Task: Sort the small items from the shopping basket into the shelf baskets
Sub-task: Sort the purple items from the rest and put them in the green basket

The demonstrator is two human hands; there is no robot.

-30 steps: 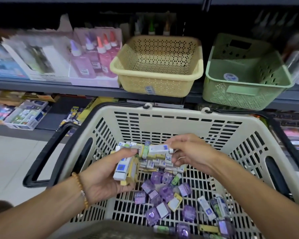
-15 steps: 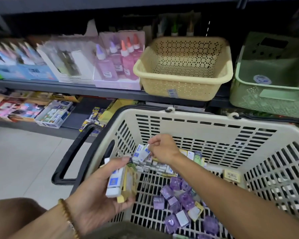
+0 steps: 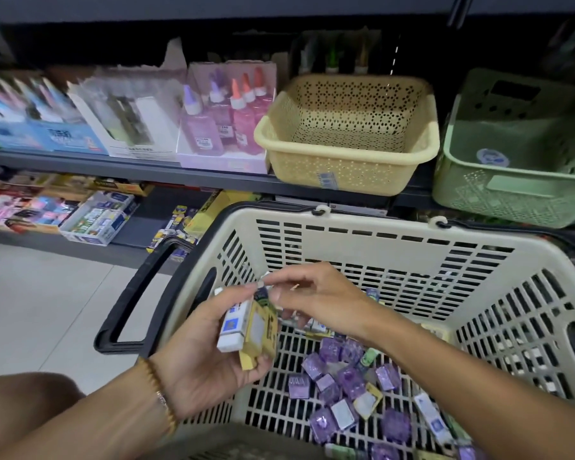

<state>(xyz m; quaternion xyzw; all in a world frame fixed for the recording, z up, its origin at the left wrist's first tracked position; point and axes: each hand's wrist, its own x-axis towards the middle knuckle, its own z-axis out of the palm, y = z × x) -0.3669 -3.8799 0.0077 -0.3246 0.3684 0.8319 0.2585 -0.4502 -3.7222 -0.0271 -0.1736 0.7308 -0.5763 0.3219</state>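
The left hand (image 3: 200, 353) grasps a stack of small white and yellow boxed items (image 3: 249, 330) above the beige slotted plastic shopping basket (image 3: 412, 260), and the right hand (image 3: 316, 300) pinches one more small white item (image 3: 264, 283) against its top. The stack looks crowded, so I think one box may slip back among the small purple wrapped items (image 3: 342, 383). The perforated yellow shelf basket (image 3: 349, 134) and the green plastic shelf basket (image 3: 515, 154) stand well apart on the shelf.

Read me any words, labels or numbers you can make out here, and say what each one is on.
None can be read.
White and blue eraser in left hand: blue logo, blurred.
Yellow perforated shelf basket: barcode sticker, too small.
Green shelf basket: round sticker, blurred.
Pink glue bottles: labels blurred.
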